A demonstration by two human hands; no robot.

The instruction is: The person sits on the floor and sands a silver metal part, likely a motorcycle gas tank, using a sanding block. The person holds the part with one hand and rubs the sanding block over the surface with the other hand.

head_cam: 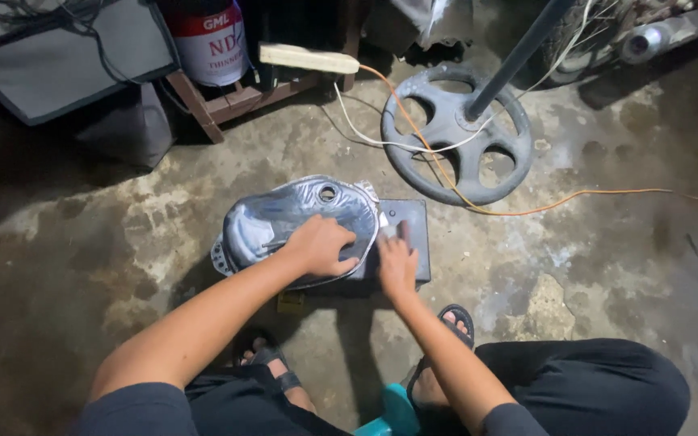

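A grey metal motorcycle fuel tank [284, 214] lies on a dark flat box [409, 230] on the concrete floor. My left hand [322, 246] rests on top of the tank, fingers curled over its near edge. My right hand [396, 260] is at the tank's right end, pressing a small pale piece, maybe sandpaper, against it. The tank's round filler hole [327, 193] faces up at the far side.
A round fan base [456, 133] with a dark pole stands behind the tank, with white and orange cables [575, 195] trailing across the floor. A paint can [212, 40] sits on a wooden stand at the back left. My sandalled feet [454, 323] are below.
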